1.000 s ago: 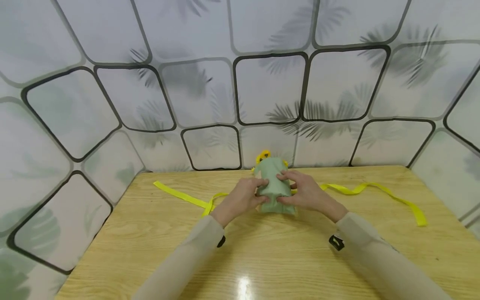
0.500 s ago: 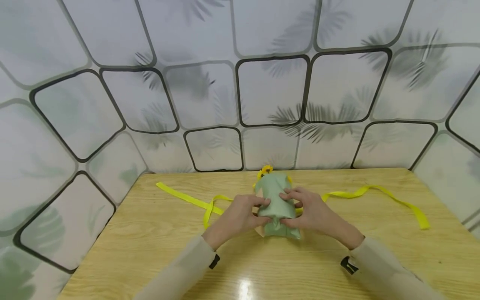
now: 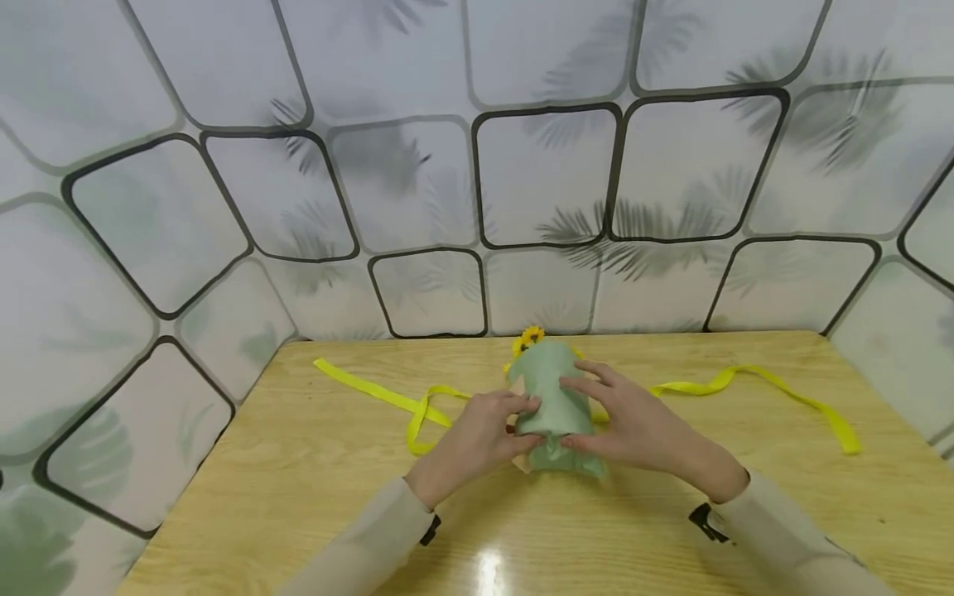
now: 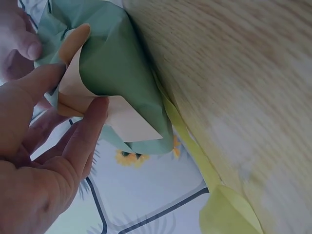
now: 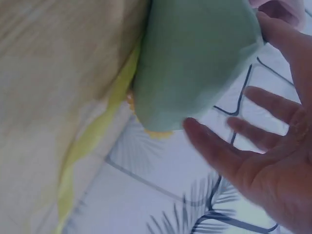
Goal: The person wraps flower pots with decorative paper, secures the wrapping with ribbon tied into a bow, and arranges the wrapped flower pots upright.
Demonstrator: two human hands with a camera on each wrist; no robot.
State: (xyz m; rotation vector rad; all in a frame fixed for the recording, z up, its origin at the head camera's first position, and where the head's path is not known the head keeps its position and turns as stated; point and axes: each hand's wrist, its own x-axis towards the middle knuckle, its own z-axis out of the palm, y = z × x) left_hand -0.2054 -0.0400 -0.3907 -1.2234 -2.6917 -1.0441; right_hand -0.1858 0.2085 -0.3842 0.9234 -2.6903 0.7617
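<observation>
A small bouquet wrapped in sage-green paper [image 3: 553,385] lies near the middle of the table, sunflowers [image 3: 532,336] peeking from its far end. My left hand [image 3: 483,437] holds the wrap's left side. In the left wrist view its thumb and fingers pinch a folded edge where the pale inner side of the paper [image 4: 132,122] shows. On the other side, my right hand [image 3: 644,424] has its thumb against the gathered paper near the bottom. Its other fingers are spread out beside the wrap in the right wrist view. A yellow ribbon [image 3: 361,382] runs beneath the bouquet.
The ribbon's right length [image 3: 790,393] trails in waves over the wooden table [image 3: 313,513], and its left part makes a loop beside my left hand. Behind the table's far edge stands a patterned cloth backdrop [image 3: 547,178], which continues along both sides.
The bouquet and both hands came nearer to me, then stayed about there. My right fingers have lifted and spread away from the paper, while my left hand keeps its hold.
</observation>
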